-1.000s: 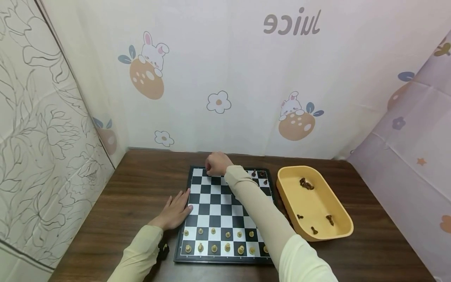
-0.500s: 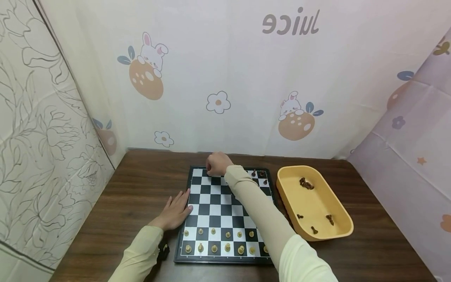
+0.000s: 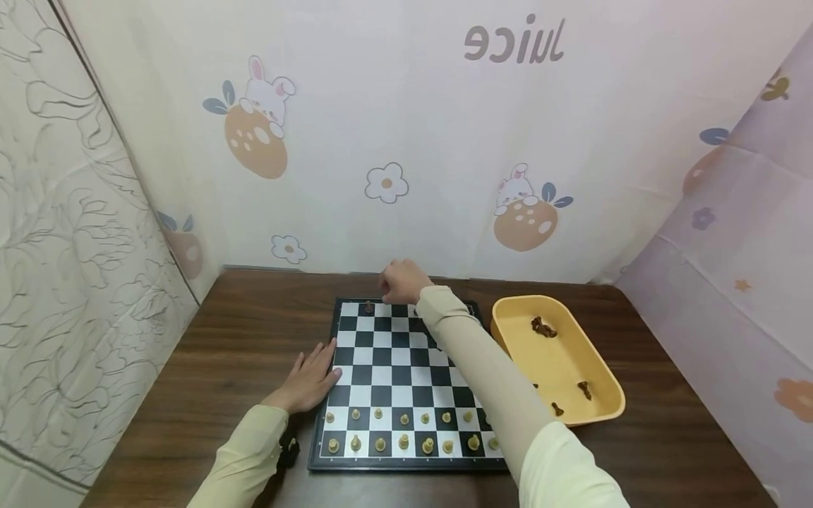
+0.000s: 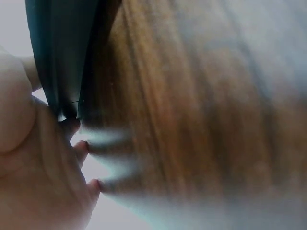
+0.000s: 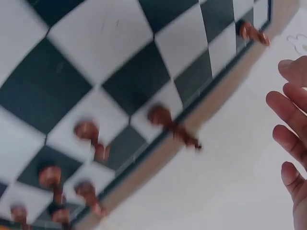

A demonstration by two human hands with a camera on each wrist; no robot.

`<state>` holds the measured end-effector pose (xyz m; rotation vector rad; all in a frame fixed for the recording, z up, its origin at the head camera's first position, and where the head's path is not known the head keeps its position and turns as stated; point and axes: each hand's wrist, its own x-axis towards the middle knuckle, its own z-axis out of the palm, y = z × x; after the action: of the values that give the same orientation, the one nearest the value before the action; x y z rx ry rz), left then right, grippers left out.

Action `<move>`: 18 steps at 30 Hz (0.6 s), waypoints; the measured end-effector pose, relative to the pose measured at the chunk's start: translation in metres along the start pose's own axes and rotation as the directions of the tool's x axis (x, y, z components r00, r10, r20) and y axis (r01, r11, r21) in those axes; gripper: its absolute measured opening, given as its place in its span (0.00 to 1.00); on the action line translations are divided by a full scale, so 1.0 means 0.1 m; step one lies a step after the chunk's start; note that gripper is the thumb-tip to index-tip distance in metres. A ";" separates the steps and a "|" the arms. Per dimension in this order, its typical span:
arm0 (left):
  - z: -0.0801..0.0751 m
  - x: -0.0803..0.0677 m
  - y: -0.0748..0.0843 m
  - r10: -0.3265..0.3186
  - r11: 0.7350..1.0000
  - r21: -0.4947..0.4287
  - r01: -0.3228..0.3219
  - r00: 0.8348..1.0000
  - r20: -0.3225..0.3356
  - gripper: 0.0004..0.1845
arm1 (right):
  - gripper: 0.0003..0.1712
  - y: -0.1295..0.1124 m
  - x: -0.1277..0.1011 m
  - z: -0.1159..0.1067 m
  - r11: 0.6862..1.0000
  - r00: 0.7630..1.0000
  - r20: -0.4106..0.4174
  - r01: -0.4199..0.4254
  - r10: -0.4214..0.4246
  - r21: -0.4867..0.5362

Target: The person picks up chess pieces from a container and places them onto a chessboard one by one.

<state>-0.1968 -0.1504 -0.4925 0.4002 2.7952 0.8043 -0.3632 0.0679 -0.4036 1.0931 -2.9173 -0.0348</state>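
Note:
A black-and-white chessboard (image 3: 394, 367) lies on the brown table. Two rows of light pieces (image 3: 403, 430) stand along its near edge. My left hand (image 3: 309, 377) rests flat on the table with its fingertips against the board's left edge (image 4: 62, 57). My right hand (image 3: 390, 286) hovers over the board's far edge and holds nothing. Its fingers (image 5: 288, 139) are loosely spread. A dark piece (image 3: 369, 307) stands alone on the far row, just left of that hand. Several more dark pieces (image 5: 168, 124) stand on the far rows beneath my right forearm.
A yellow tray (image 3: 606, 406) sits right of the board with several dark pieces (image 3: 541, 327) loose in it. Printed curtains close in the table at the back and on both sides. A small dark object (image 3: 288, 448) lies by my left sleeve.
My right hand has lifted and drifted slightly right, leaving a dark piece standing on the far row where it had been. The left hand has stayed put.

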 end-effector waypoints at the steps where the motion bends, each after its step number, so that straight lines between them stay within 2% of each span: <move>1: 0.00 0.00 0.00 0.003 1.000 -0.002 -0.003 1.000 0.000 0.33 | 0.09 0.03 -0.03 -0.05 1.000 1.000 0.002 -0.005 0.005 0.007; 10: -0.01 0.00 -0.01 0.014 1.000 -0.013 -0.014 1.000 -0.004 0.33 | 0.16 0.30 -0.28 -0.25 0.998 0.998 -0.012 -0.054 0.054 -0.015; 18: 0.00 -0.01 0.01 -0.005 1.000 -0.017 0.005 1.000 0.009 0.34 | 0.15 0.56 -0.54 -0.28 0.997 0.996 -0.034 -0.083 0.083 0.001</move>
<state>-0.1956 -0.1501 -0.4922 0.3932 2.7782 0.8234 -0.3583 0.1453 -0.3744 0.9617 -2.9290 -0.0145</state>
